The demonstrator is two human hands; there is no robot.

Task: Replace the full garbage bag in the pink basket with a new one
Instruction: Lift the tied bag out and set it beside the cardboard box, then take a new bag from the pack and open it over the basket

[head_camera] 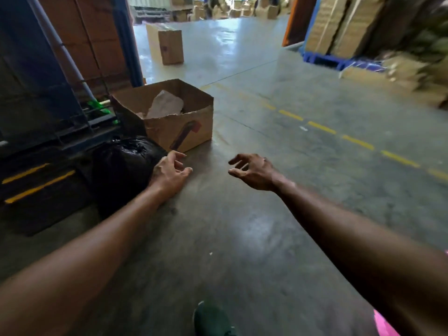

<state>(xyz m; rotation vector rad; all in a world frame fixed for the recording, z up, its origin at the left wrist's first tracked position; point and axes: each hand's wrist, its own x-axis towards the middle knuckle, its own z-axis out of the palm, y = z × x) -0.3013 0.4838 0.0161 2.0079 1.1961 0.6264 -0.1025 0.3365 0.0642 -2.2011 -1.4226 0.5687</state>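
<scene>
A full black garbage bag (121, 166), tied at the top, sits on the concrete floor at the left, beside a dark rack base. My left hand (169, 172) hovers just to the right of the bag with fingers apart, holding nothing. My right hand (252, 172) is stretched out over bare floor, fingers spread and empty. A sliver of the pink basket (384, 323) shows at the bottom right edge, mostly hidden behind my right forearm.
An open cardboard box (179, 127) with paper inside stands just behind the bag. A taller box (168, 46) stands farther back. Blue racking (41, 93) fills the left; stacked cardboard on blue pallets (339, 30) lines the right. My green shoe (211, 321) is at the bottom.
</scene>
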